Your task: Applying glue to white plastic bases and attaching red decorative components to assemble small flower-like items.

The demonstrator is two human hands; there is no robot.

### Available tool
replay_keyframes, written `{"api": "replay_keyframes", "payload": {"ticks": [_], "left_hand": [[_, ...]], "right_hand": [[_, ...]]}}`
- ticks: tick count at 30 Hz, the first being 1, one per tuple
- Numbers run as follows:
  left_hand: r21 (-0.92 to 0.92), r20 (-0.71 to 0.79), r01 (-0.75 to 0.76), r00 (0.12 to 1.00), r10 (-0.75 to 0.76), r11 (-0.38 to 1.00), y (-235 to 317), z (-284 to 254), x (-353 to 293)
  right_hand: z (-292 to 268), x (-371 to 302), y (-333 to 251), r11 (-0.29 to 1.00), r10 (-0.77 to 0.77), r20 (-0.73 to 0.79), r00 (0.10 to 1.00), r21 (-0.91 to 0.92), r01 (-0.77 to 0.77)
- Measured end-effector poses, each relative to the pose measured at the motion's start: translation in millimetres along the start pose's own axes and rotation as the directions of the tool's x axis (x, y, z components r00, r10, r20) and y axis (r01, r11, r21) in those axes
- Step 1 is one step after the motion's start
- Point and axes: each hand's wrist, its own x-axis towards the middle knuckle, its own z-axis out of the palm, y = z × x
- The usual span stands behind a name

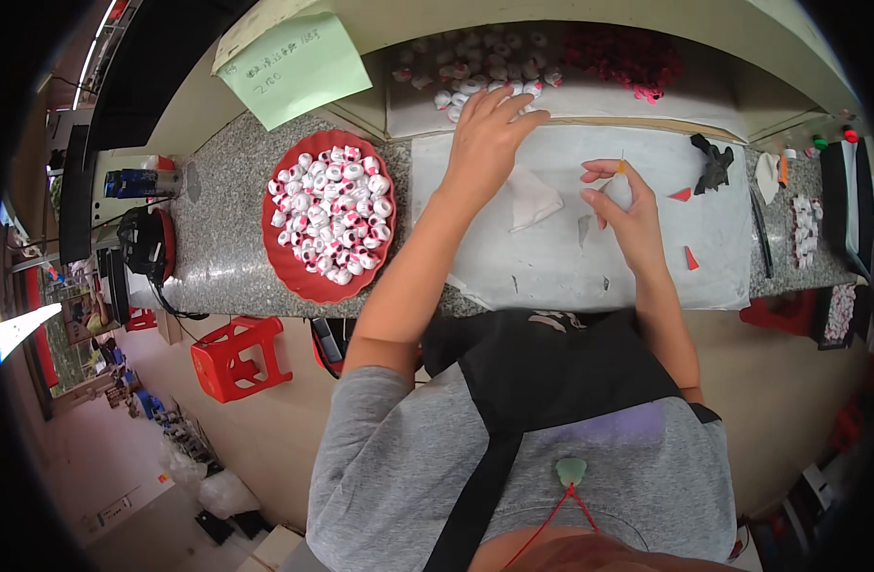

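Note:
My left hand (484,138) reaches up to the compartment under the shelf, its fingers apart over a heap of small white rounded pieces (475,62), some with pink spots. Whether a fingertip touches one is hard to make out. In my right hand (637,224), above the white work sheet (570,272), is a small squeeze bottle (616,193) with a yellow tip and a thin needle pointing away from me. To the right of the white heap lies a pile of small deep-pink pieces (627,62). A scalloped red plate (308,286) at left holds many white-and-pink pieces (332,210).
A folded white tissue (534,202) lies between my hands. Red scraps (691,257) and a crumpled black rag (711,162) are at right, near a dark thin rod (761,229). A green note (298,71) hangs from the shelf. Below the counter stands a red stool (238,357).

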Motion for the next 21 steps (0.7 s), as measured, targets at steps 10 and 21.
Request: {"api": "replay_keyframes", "payload": {"ticks": [10,21], "left_hand": [[-0.565,0.146,0.395,0.912,-0.383,0.724,29,-6,8],[-0.937,0.350,0.288,0.771,-0.532,-0.199,97,-34,-12]], "right_hand": [[-25,-30,-22,0.953,-0.170,-0.160,0.972,0.225,0.204],[-21,-42,-52,0.724,-0.516,-0.332,0.790,0.324,0.609]]}}
